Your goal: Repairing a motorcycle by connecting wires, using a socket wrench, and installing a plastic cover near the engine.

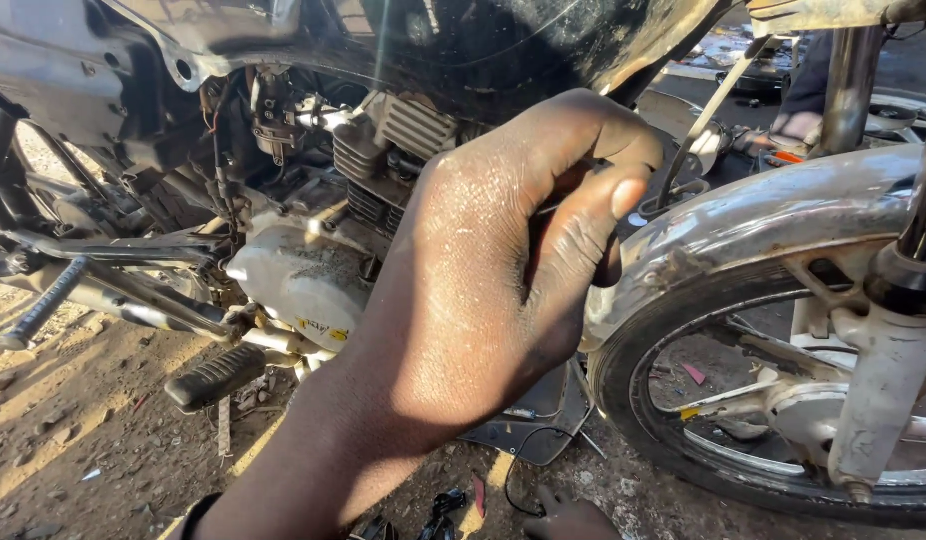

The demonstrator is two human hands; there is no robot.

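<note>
Centrally, 1 hand (503, 290) fills mid-frame, its arm entering from the bottom left — which hand it is cannot be told. Fingers (593, 125) are curled inward and the thumb (583, 240) pressed toward them; whatever they pinch is hidden behind the hand, so the hold cannot be confirmed. It sits just in front of the motorcycle engine (383, 150), upper centre. Front wheel (623, 370) and chrome mudguard (783, 215) at right — footpeg (215, 378) lower left. Dirt ground (73, 440) below.
</note>
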